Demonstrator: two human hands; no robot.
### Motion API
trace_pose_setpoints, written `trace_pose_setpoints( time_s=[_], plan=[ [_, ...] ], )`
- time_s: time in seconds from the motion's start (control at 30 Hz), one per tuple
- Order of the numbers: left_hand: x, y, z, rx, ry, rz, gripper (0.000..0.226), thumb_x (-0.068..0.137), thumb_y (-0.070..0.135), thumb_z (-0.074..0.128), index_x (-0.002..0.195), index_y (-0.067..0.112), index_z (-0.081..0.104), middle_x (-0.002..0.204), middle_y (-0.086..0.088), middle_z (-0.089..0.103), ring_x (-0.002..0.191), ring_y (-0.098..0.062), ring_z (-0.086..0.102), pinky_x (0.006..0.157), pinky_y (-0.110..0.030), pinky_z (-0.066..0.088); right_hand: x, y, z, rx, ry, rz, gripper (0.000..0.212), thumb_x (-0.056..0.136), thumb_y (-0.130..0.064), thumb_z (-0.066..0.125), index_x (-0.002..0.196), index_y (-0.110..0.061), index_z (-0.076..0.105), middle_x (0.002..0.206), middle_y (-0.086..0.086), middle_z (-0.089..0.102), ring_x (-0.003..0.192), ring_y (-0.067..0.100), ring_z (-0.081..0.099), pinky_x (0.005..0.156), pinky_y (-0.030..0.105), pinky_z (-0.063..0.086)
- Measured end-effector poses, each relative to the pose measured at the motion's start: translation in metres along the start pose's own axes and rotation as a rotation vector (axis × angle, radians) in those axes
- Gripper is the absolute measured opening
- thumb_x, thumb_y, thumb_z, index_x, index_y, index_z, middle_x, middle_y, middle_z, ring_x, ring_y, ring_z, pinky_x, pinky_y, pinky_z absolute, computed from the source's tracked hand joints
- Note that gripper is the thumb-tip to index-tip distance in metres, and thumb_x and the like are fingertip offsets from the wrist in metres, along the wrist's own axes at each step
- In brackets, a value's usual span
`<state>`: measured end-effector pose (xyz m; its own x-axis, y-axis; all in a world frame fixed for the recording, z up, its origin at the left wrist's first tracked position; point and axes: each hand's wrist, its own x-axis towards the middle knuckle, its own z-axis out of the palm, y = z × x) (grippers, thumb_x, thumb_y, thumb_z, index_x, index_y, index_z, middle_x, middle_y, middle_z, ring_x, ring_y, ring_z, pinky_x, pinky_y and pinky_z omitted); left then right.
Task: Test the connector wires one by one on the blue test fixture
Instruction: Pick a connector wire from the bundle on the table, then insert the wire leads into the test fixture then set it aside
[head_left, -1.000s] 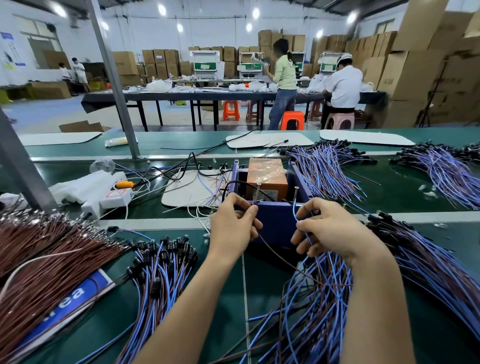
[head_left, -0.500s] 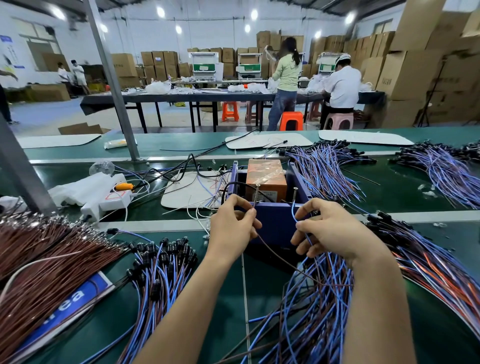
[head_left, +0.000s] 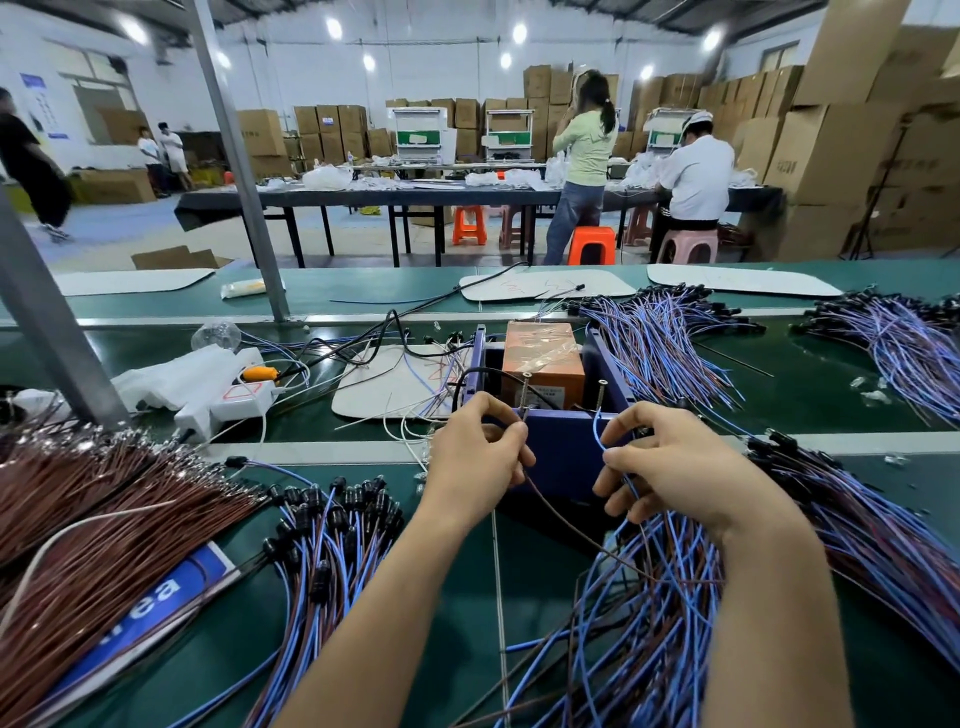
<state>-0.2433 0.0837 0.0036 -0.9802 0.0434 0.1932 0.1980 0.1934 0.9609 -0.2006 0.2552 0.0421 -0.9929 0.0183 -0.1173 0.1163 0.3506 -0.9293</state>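
The blue test fixture (head_left: 563, 441) stands in the middle of the green bench, with an orange box (head_left: 543, 358) inside it and two upright screw posts on its near wall. My left hand (head_left: 475, 460) pinches the brown wire (head_left: 566, 525) end at the left post. My right hand (head_left: 662, 462) pinches the blue wire (head_left: 600, 434) end close to the right post. Both wires run down into the loose heap of blue and brown connector wires (head_left: 639, 623) below my right hand.
A bundle with black connectors (head_left: 332, 519) lies left of my left arm, a brown wire bundle (head_left: 88, 519) further left. More blue bundles (head_left: 665, 343) lie behind and right of the fixture. A white power strip (head_left: 228, 400) and a slanted metal post (head_left: 239, 156) stand at the left.
Both hands stay at the fixture's near wall with only slight finger movement. People in the background have shifted.
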Motion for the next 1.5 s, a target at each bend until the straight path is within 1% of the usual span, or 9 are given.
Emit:
trace_pose_setpoints(
  time_s=[0.23, 0.47, 0.53, 0.67, 0.8, 1.0, 1.13, 1.23, 1.5],
  plan=[
    [-0.009, 0.023, -0.002, -0.451, -0.376, -0.081, 0.016, 0.094, 0.010, 0.054, 0.092, 0.007, 0.069, 0.060, -0.001, 0.060, 0.047, -0.008, 0.045, 0.049, -0.014, 0.042, -0.010, -0.011, 0.006, -0.064, -0.197, -0.112, 0.004, 0.093, -0.009, 0.059, 0.094, -0.005, 0.060, 0.074, 0.010, 0.074, 0.056, 0.018, 0.065, 0.044, 0.021, 0.045],
    [-0.014, 0.043, -0.018, -0.565, -0.346, 0.082, 0.017, 0.078, 0.021, 0.061, 0.079, 0.009, 0.075, 0.067, -0.002, 0.062, 0.055, -0.010, 0.048, 0.057, -0.016, 0.045, -0.008, -0.002, -0.001, -0.236, -0.154, -0.075, 0.010, 0.082, -0.015, 0.073, 0.076, -0.021, 0.078, 0.067, -0.008, 0.072, 0.066, 0.000, 0.062, 0.066, 0.014, 0.045],
    [-0.016, 0.049, -0.026, -0.585, -0.371, 0.142, 0.018, 0.078, 0.019, 0.061, 0.079, 0.008, 0.076, 0.069, -0.003, 0.065, 0.057, -0.010, 0.051, 0.058, -0.017, 0.047, -0.007, 0.004, -0.010, -0.276, -0.069, -0.009, 0.012, 0.081, -0.016, 0.075, 0.071, -0.022, 0.077, 0.057, -0.011, 0.068, 0.055, -0.006, 0.058, 0.055, 0.011, 0.040],
    [-0.023, 0.059, -0.044, -0.478, -0.423, 0.216, 0.018, 0.080, 0.017, 0.059, 0.083, 0.006, 0.074, 0.073, -0.003, 0.067, 0.059, -0.011, 0.054, 0.062, -0.017, 0.048, -0.004, 0.021, -0.031, -0.173, 0.183, 0.088, 0.013, 0.083, -0.003, 0.071, 0.075, -0.012, 0.075, 0.052, -0.001, 0.062, 0.043, 0.006, 0.052, 0.041, 0.017, 0.039],
    [-0.030, 0.065, -0.057, -0.218, -0.656, 0.224, 0.018, 0.084, 0.010, 0.058, 0.095, 0.003, 0.070, 0.078, 0.004, 0.070, 0.066, -0.008, 0.062, 0.067, -0.015, 0.049, 0.001, 0.027, -0.033, -0.014, 0.398, 0.059, 0.037, 0.089, 0.006, 0.053, 0.071, -0.020, 0.072, 0.075, 0.005, 0.071, 0.071, 0.017, 0.058, 0.065, 0.035, 0.054],
    [-0.035, 0.068, -0.081, 0.122, -1.098, -0.013, 0.053, 0.080, 0.003, 0.071, 0.128, 0.023, 0.058, 0.121, -0.003, 0.065, 0.107, -0.022, 0.064, 0.079, -0.020, 0.052, 0.006, 0.031, -0.029, -0.117, 0.257, 0.115, 0.032, 0.093, 0.000, 0.050, 0.084, -0.019, 0.074, 0.081, -0.005, 0.068, 0.070, 0.016, 0.052, 0.063, 0.028, 0.045],
    [-0.027, 0.056, -0.114, 0.413, -0.624, -0.061, 0.024, 0.085, 0.036, 0.069, 0.108, 0.031, 0.069, 0.105, 0.008, 0.072, 0.100, -0.012, 0.067, 0.082, -0.017, 0.052, -0.001, 0.029, -0.033, -0.138, 0.241, 0.095, 0.032, 0.095, -0.006, 0.052, 0.080, -0.024, 0.074, 0.089, -0.003, 0.070, 0.077, 0.013, 0.056, 0.069, 0.032, 0.048],
    [-0.014, 0.026, -0.138, 0.776, -0.261, -0.280, 0.023, 0.086, 0.040, 0.065, 0.100, 0.023, 0.070, 0.097, 0.004, 0.071, 0.084, -0.011, 0.066, 0.074, -0.021, 0.048, -0.009, 0.024, -0.038, -0.098, 0.303, 0.068, 0.028, 0.094, -0.012, 0.058, 0.074, -0.023, 0.075, 0.084, -0.003, 0.071, 0.085, 0.020, 0.063, 0.081, 0.040, 0.051],
    [0.000, -0.020, -0.145, 0.883, -0.265, -0.528, 0.050, 0.084, 0.024, 0.072, 0.130, 0.023, 0.053, 0.127, -0.008, 0.053, 0.105, -0.024, 0.057, 0.080, -0.030, 0.051, -0.024, 0.009, -0.038, -0.048, 0.327, -0.055, 0.033, 0.094, -0.018, 0.057, 0.068, -0.021, 0.076, 0.082, -0.003, 0.073, 0.083, 0.016, 0.063, 0.064, 0.027, 0.044]
  ],
)
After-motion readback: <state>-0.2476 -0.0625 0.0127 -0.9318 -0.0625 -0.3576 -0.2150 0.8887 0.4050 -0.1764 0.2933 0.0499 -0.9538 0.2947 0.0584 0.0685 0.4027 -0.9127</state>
